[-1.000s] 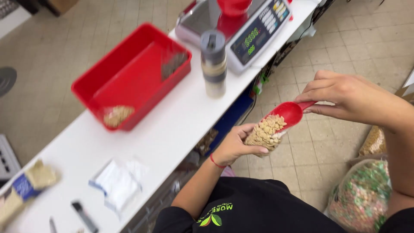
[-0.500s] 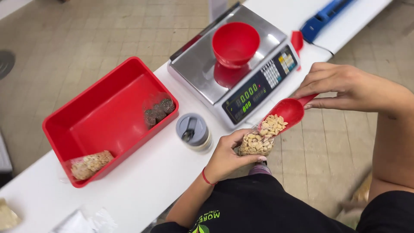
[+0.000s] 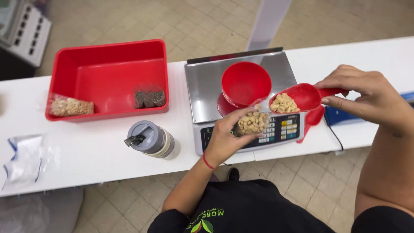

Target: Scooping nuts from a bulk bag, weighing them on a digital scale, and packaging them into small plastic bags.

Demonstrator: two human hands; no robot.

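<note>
Two nut-filled containers: red scoop (image 3: 297,100), clear bag (image 3: 252,123).

We see red scoop (image 3: 304,96) | tan nuts (image 3: 252,122) | red bowl (image 3: 246,83) | red bin (image 3: 108,51) | silver scale (image 3: 205,92) | white worktop (image 3: 86,151) | grey-lidded jar (image 3: 150,138)

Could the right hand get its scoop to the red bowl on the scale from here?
Probably yes: the right hand holds the scoop just beside the red bowl, with nothing between them.
</note>
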